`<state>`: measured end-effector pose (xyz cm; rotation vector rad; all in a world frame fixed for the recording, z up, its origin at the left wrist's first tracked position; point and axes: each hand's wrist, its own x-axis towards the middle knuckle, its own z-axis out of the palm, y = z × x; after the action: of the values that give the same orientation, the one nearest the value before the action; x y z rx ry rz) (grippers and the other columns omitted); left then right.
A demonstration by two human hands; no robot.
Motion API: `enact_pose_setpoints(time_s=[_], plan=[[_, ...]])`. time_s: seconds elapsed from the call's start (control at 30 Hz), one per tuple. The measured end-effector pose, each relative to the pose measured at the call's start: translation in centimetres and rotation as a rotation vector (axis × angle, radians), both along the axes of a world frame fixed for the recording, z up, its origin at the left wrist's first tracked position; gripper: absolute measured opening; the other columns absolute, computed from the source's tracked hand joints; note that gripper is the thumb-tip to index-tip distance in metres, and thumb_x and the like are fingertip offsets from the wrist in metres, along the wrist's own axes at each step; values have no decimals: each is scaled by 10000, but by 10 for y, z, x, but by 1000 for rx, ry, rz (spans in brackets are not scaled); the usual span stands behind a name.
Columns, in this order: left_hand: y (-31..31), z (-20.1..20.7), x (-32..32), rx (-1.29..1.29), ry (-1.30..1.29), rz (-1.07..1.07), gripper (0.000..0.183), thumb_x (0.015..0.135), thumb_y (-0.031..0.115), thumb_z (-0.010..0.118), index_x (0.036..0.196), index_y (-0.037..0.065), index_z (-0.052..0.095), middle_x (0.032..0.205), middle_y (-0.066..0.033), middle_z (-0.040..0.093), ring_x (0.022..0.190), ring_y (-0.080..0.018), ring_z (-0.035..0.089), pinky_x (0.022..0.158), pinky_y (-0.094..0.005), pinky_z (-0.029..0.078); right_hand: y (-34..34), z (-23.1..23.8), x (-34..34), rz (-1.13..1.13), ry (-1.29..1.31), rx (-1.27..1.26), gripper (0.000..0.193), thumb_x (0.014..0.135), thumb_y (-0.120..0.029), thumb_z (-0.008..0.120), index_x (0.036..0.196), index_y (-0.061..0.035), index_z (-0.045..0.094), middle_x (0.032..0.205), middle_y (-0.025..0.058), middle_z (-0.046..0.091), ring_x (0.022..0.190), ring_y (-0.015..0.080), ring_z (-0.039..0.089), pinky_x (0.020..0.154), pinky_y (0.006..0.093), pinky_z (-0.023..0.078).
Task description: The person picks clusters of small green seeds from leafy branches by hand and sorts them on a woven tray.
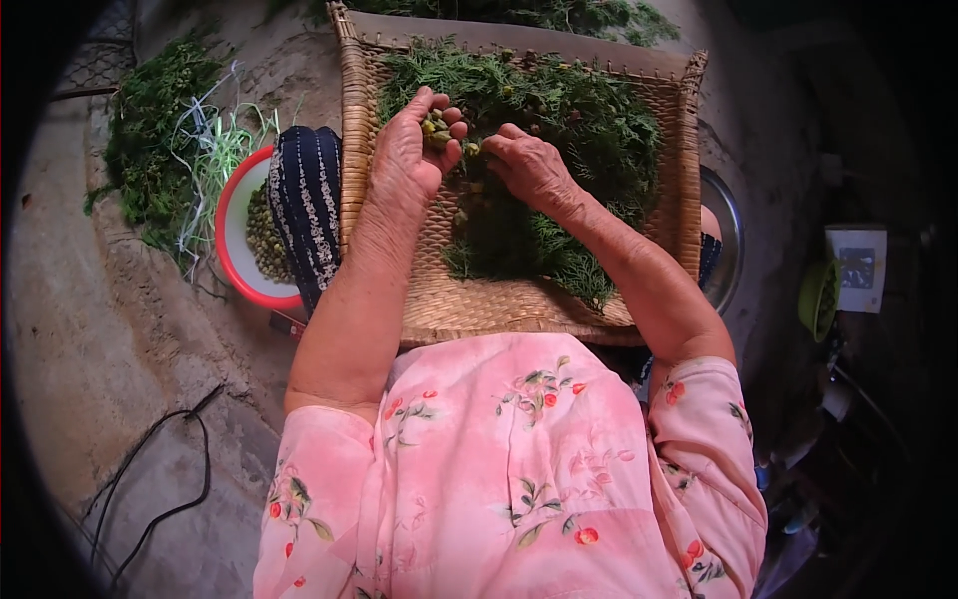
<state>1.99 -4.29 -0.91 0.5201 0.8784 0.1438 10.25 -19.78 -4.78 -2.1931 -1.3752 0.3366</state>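
My left grip (419, 150) is turned palm up, its fingers curled loosely into a cup around a handful of small yellow-green cones (435, 130). My right grip (529, 168) is just beside it, thumb and fingertips pressed together over the feathery green sprigs (599, 120); the fingertips are small and partly shaded, so I cannot tell whether they pinch a cone, a sprig tip or nothing. The sprigs lie heaped in the woven basket (691, 150) in front of me, thickest on its far and right sides, with some bare weave along the near edge. To the left stands a red-rimmed bowl (228, 245), partly hidden by dark patterned cloth (304, 205), and similar cones (264, 240) lie inside it. More greenery (160, 110) lies on the floor at the far left, next to a tangle of pale strips (225, 145). On the right, the rim of a metal basin (734, 235) shows past the basket.

I judge the step in hand to be picking cones off the sprigs and gathering them in my left palm. As I see it, the next move calls for a light pinch on the right and a steady cup on the left, so that nothing spills back among the leaves.
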Motion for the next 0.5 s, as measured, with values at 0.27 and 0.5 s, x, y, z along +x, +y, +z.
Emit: enact_pose_setpoints(time_s=[0.27,0.5], plan=[[10,-4,-2,53,18,23,227,886,296,556,915,72,577,789,-43,598,649,-150,588,456,-215,473,11,-7,2,-177,-48,87,176,790,-53,557,965,-67,549,848,129,519,756,340,553,612,415,453],[6,-5,-1,47,22,-5,235,887,299,554,912,66,572,789,-51,597,659,-156,588,467,-229,485,11,-7,-7,-35,-54,-118,162,808,-124,559,963,-80,537,841,126,519,767,335,563,636,416,464]])
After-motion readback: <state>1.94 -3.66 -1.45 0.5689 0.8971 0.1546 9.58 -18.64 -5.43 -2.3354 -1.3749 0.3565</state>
